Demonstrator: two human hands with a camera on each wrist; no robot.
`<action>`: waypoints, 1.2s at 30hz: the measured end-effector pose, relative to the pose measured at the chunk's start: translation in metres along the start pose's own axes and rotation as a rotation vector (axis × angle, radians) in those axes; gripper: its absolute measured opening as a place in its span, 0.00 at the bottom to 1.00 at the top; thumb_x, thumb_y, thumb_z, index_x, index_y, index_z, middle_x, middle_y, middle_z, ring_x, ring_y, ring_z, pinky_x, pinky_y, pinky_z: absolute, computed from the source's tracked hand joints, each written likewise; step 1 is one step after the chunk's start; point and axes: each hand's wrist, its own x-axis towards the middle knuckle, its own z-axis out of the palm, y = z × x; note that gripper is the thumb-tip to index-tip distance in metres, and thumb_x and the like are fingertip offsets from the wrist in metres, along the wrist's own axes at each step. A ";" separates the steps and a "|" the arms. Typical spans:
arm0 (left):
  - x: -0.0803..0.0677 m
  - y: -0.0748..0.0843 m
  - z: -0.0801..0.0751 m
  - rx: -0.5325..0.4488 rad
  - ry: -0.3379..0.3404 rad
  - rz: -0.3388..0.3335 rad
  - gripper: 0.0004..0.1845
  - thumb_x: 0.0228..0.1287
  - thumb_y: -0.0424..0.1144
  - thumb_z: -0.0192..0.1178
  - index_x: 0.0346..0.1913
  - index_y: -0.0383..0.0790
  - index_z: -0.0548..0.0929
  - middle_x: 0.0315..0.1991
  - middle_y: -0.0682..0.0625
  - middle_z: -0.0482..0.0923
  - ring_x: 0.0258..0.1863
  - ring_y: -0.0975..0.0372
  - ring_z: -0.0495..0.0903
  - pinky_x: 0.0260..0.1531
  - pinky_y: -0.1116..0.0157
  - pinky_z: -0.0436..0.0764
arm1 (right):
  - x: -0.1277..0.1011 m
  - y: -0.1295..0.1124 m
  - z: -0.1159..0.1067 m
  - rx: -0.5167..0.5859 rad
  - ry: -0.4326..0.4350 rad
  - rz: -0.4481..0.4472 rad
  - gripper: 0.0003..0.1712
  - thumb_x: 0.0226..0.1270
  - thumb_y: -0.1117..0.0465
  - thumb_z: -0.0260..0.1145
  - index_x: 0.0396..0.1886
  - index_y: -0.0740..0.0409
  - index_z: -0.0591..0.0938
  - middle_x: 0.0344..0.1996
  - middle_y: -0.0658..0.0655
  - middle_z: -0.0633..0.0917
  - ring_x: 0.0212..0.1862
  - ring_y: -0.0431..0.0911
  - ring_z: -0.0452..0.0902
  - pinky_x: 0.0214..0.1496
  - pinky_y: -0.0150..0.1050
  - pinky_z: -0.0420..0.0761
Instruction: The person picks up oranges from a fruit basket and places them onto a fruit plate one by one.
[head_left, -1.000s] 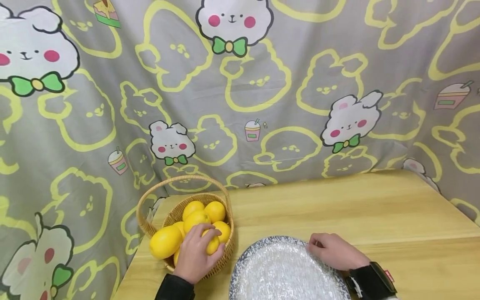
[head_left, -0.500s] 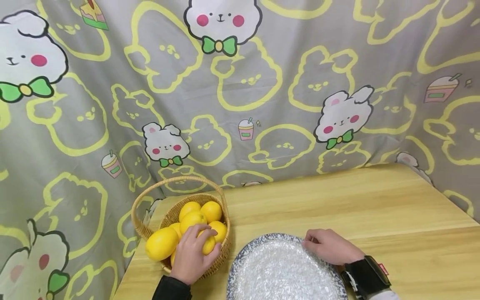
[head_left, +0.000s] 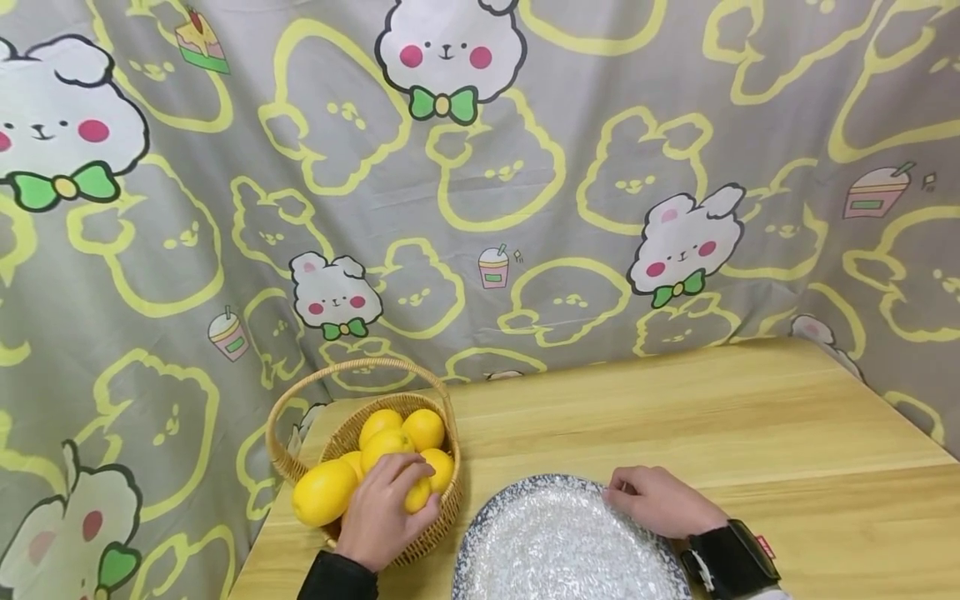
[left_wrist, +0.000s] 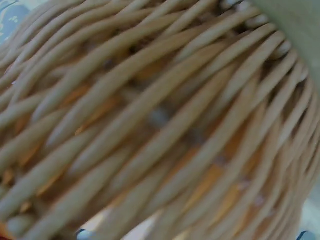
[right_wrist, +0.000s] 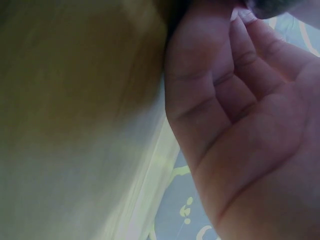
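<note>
A woven basket (head_left: pixel 352 433) with a hoop handle stands at the table's left edge, holding several yellow lemons (head_left: pixel 423 427). My left hand (head_left: pixel 382 512) reaches into it, fingers curled round one lemon (head_left: pixel 417 494) at the front. The left wrist view is filled with the blurred wicker of the basket (left_wrist: pixel 160 120). A speckled grey plate (head_left: pixel 562 542) lies in front of me. My right hand (head_left: pixel 656 500) grips the plate's far right rim, fingers curled; in the right wrist view the hand (right_wrist: pixel 240 115) shows close up by the rim.
The pale wooden table (head_left: pixel 712 425) stretches right and back from the plate. A grey cloth (head_left: pixel 525 183) printed with rabbits hangs behind the table and drapes past its left and right edges. One large lemon (head_left: pixel 324 492) bulges over the basket's left rim.
The left hand has closed a little more round the front lemon. The right hand stays on the plate rim. The camera view shifted slightly.
</note>
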 end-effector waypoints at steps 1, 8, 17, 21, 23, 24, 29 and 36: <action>0.002 0.001 -0.001 0.001 0.007 0.015 0.15 0.44 0.42 0.77 0.39 0.50 0.88 0.44 0.53 0.86 0.46 0.61 0.84 0.45 0.64 0.85 | 0.000 0.000 -0.001 0.004 -0.001 0.001 0.15 0.80 0.47 0.58 0.41 0.50 0.84 0.28 0.47 0.82 0.27 0.38 0.71 0.31 0.34 0.68; 0.015 0.016 -0.010 -0.004 0.002 0.122 0.15 0.46 0.43 0.76 0.40 0.48 0.87 0.43 0.52 0.85 0.43 0.60 0.83 0.47 0.63 0.83 | -0.001 -0.001 -0.004 -0.002 0.005 -0.005 0.14 0.80 0.47 0.58 0.42 0.50 0.84 0.29 0.46 0.83 0.27 0.37 0.71 0.31 0.34 0.69; 0.023 0.037 -0.014 -0.056 -0.026 0.188 0.15 0.46 0.43 0.76 0.40 0.50 0.87 0.45 0.54 0.85 0.45 0.61 0.82 0.52 0.64 0.80 | 0.000 0.000 -0.004 -0.001 -0.002 -0.004 0.15 0.80 0.47 0.58 0.42 0.51 0.84 0.29 0.48 0.83 0.27 0.37 0.71 0.32 0.35 0.69; 0.022 0.048 -0.016 -0.048 -0.068 0.189 0.16 0.46 0.44 0.78 0.40 0.53 0.87 0.45 0.55 0.85 0.47 0.63 0.82 0.54 0.65 0.80 | 0.000 0.000 -0.002 0.002 -0.012 -0.006 0.15 0.80 0.47 0.58 0.43 0.51 0.84 0.30 0.48 0.82 0.27 0.37 0.70 0.31 0.36 0.68; 0.022 0.053 -0.017 -0.042 -0.081 0.195 0.16 0.47 0.45 0.79 0.41 0.54 0.87 0.46 0.56 0.86 0.47 0.63 0.82 0.55 0.66 0.80 | 0.000 -0.002 -0.001 0.003 -0.017 -0.007 0.15 0.81 0.47 0.57 0.43 0.51 0.84 0.30 0.48 0.82 0.27 0.37 0.69 0.31 0.36 0.67; 0.021 0.055 -0.018 -0.040 -0.087 0.202 0.16 0.47 0.46 0.79 0.41 0.55 0.87 0.45 0.56 0.86 0.47 0.63 0.82 0.54 0.66 0.80 | 0.000 -0.002 -0.001 0.002 -0.017 -0.008 0.15 0.81 0.47 0.57 0.43 0.51 0.84 0.30 0.48 0.82 0.27 0.37 0.69 0.31 0.36 0.67; 0.021 0.067 -0.016 -0.068 -0.095 0.255 0.17 0.47 0.47 0.78 0.41 0.54 0.87 0.45 0.56 0.86 0.47 0.64 0.82 0.53 0.66 0.81 | 0.000 -0.004 -0.001 0.003 -0.013 -0.008 0.15 0.81 0.48 0.57 0.43 0.51 0.83 0.28 0.48 0.81 0.26 0.37 0.67 0.30 0.37 0.66; 0.012 0.080 -0.004 -0.095 -0.089 0.327 0.16 0.46 0.48 0.78 0.39 0.54 0.85 0.44 0.58 0.84 0.45 0.66 0.81 0.50 0.69 0.80 | 0.001 -0.003 -0.001 0.005 -0.014 -0.008 0.15 0.81 0.48 0.57 0.43 0.51 0.83 0.28 0.48 0.81 0.25 0.37 0.67 0.29 0.36 0.66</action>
